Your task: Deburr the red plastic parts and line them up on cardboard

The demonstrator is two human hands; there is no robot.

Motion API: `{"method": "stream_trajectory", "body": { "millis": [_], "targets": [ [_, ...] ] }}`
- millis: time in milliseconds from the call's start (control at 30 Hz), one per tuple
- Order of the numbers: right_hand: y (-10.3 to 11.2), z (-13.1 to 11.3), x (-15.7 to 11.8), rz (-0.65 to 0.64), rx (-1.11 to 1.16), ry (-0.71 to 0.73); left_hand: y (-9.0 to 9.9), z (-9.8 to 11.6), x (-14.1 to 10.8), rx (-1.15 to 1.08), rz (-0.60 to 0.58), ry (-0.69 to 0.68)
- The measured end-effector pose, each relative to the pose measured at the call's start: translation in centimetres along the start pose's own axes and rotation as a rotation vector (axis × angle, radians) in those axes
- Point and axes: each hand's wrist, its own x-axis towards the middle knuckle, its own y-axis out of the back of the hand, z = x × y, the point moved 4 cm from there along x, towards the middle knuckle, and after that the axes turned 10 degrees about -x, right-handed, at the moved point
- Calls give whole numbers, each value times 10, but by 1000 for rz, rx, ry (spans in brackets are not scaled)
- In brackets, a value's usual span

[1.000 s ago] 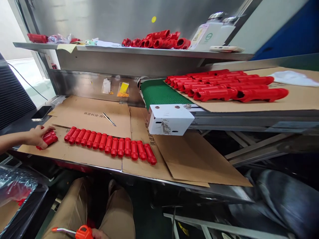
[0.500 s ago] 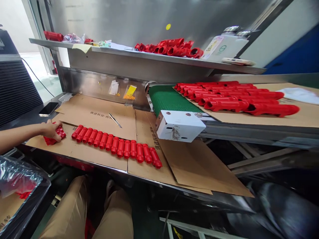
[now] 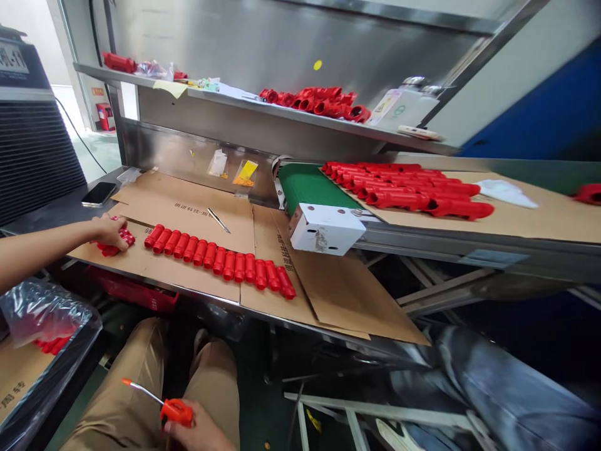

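My left hand (image 3: 110,230) is closed over a small cluster of red plastic parts (image 3: 126,236) at the left end of the cardboard, and the fingers hide much of it. To its right, several red plastic tubes (image 3: 203,254) lie side by side in a slanting row. Above my lap, my right hand (image 3: 201,431) grips an orange air blow gun (image 3: 177,412); its thin bent metal nozzle ends in an orange tip pointing left. A silver pen-like tool (image 3: 218,220) rests behind the row, touched by neither hand.
Cardboard sheets (image 3: 188,194) cover the bench. A green conveyor belt (image 3: 310,186) with a white end block (image 3: 325,230) stands right, beside long red parts (image 3: 404,198). A phone (image 3: 98,194) lies left. An open bin (image 3: 75,351) stands lower left. Another person's leg (image 3: 507,376) shows lower right.
My right hand has come into view at the bottom with the orange air blow gun. My left hand stays on the red parts. The camera view has shifted slightly.
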Motion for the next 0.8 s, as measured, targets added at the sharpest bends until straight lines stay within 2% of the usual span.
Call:
{"method": "stream_trajectory", "body": {
  "millis": [133, 267, 333, 400, 467, 500, 567, 600, 633, 700, 800],
  "targets": [
    [-9, -4, -3, 8, 34, -58, 5, 4, 1, -67, 10, -17],
    [-8, -13, -9, 96, 41, -54, 9, 8, -7, -199, 74, -109],
    [-1, -18, -13, 164, 41, -41, 8, 6, -25, -319, 110, -209],
    [7, -24, -20, 237, 30, -19, -2, -1, -59, -477, 116, -346],
    [16, -34, -31, 303, 12, 10, -28, -15, -104, -658, 65, -468],
    [20, -40, -40, 329, 10, 22, -47, -23, -129, -746, 5, -501],
    [24, -58, -61, 357, -13, 44, -94, -39, -179, -901, -124, -505],
    [25, -71, -73, 360, -33, 57, -117, -46, -201, -1038, -188, -495],
    [25, -87, -85, 361, -153, 106, -138, -53, -219, -1249, -230, -447],
    [23, -124, -107, 337, -364, 189, -177, -66, -243, -1483, -290, -307],
    [18, -169, -123, 251, -494, 222, -217, -83, -254, -1523, -326, -185]
  ]
}}
